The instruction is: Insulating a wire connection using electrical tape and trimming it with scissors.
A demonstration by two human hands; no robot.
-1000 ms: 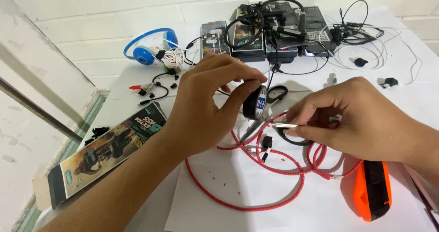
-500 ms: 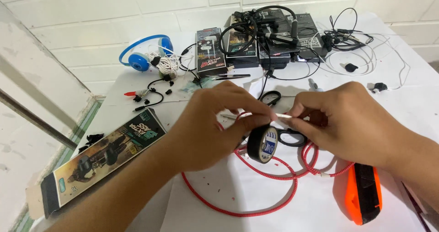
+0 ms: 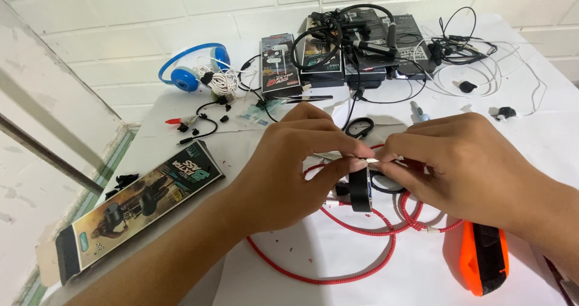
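Here, a thin pale strip [image 3: 353, 157], seemingly the free end of tape, is pinched between the fingers [image 3: 338, 146] of the left hand [image 3: 289, 173] and those of the right hand [image 3: 458, 161], pressed together at mid-desk. Just below the pinch a small black tape roll [image 3: 360, 190] hangs on edge, partly hidden by the left thumb. The roll is judged light and stiff, best taken by its rim; the strip is judged thin, sticky and easily creased, so only its very end should be held. Beneath both hands a red braided cable [image 3: 338, 270] lies looped on the white desk [image 3: 531, 131]; it looks soft and pliant.

At the near right an orange and black tool [image 3: 482, 258] lies flat. At the near left a long flat box [image 3: 139, 209] is seen, dark with a pictured headset and a black end panel, lying askew. At the far middle, upright black packages [image 3: 278, 64] with red and white labels stand against the white tiled wall, draped with black headphones [image 3: 356, 22] and tangled wires. Blue headphones [image 3: 187, 70] lie at the far left.
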